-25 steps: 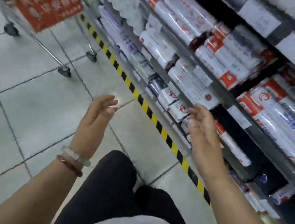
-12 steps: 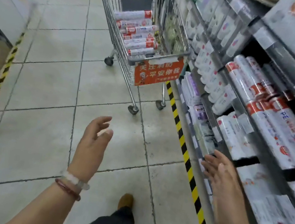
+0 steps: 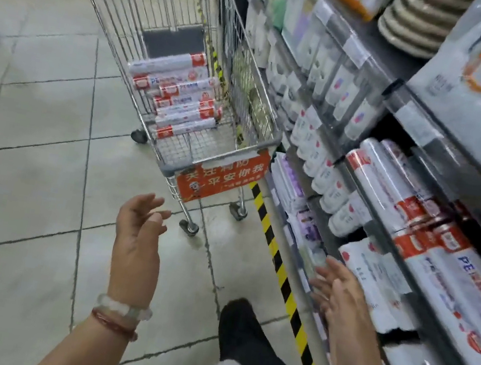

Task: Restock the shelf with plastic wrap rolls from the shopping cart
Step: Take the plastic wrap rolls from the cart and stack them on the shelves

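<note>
A metal shopping cart [image 3: 240,145] stands ahead of me beside the shelf, with a red sign on its near end. Several white plastic wrap rolls with red ends [image 3: 178,92] lie stacked in its basket. More of the same rolls [image 3: 404,203] lie on the shelf [image 3: 381,225] at my right. My left hand [image 3: 138,235] hovers empty over the floor, fingers spread, short of the cart. My right hand [image 3: 340,298] is also empty and spread, low beside the shelf's bottom rows.
A yellow-and-black striped line [image 3: 281,272] runs along the shelf's foot. Packs of white bags and tissue fill the other shelf rows. My dark-trousered knee [image 3: 243,329] shows below. Tiled floor spreads to the left of the cart.
My view has swung from the shelf toward the cart, which now looks closer. Both hands stay empty and spread; the right hand has dropped away from the shelf rolls.
</note>
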